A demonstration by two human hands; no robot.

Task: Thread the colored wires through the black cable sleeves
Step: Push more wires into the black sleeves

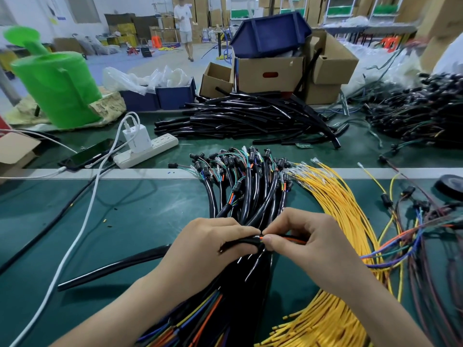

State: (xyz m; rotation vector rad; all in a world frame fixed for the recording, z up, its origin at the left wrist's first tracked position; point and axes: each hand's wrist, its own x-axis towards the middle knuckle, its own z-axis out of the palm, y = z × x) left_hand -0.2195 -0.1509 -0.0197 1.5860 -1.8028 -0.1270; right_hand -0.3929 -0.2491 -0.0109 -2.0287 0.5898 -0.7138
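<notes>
Above the table (125, 221), the left hand (208, 244) grips a sleeve (240, 242); the right hand (308, 244) pinches wires (293, 239) at its mouth. Feeding looks underway, and next it likely needs a straight push.

Factory assembly floor: wire harnesses (250, 181) heaped on workbench (140, 211), stacked cartons (270, 73).

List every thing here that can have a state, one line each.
left grip, holds the black sleeve near its mouth.
right grip, pinches the orange wire.
black sleeve, held at its end.
orange wire, end at the sleeve's mouth.
charger, plugged into the power strip.
small cardboard box, open.
</notes>
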